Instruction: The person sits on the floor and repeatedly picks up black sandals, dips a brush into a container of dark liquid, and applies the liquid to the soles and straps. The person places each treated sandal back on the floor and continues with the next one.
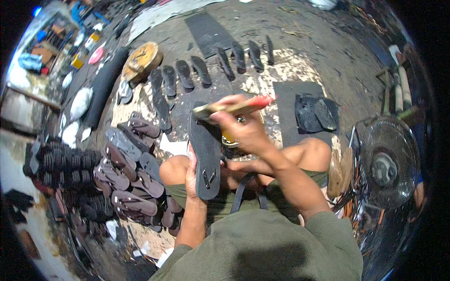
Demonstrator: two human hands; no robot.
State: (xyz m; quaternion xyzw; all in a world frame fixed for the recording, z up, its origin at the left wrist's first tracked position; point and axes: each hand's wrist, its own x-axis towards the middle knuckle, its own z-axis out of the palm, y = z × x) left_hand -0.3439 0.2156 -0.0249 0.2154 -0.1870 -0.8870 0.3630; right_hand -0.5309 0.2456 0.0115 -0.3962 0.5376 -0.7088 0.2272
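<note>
My left hand (191, 175) grips a dark grey sandal sole (205, 154) along its left edge, holding it up in front of my lap. Slits and a small black piece show near the sole's lower end. A brush (257, 102) with a red-ended handle is clasped in my right hand (241, 126). Its bristle end lies over the top of the sole; whether it touches cannot be made out. Behind my right hand, partly hidden, stands a container (229, 139) with something yellowish in it.
Several dark soles (184, 75) form a curved row on the worn board ahead. Brown flip-flops (133, 201) are heaped at left, beside stacked black soles (65, 161). A wooden block (143, 56) sits at far left. Black sheet pieces (318, 114) and a fan (384, 168) are on the right.
</note>
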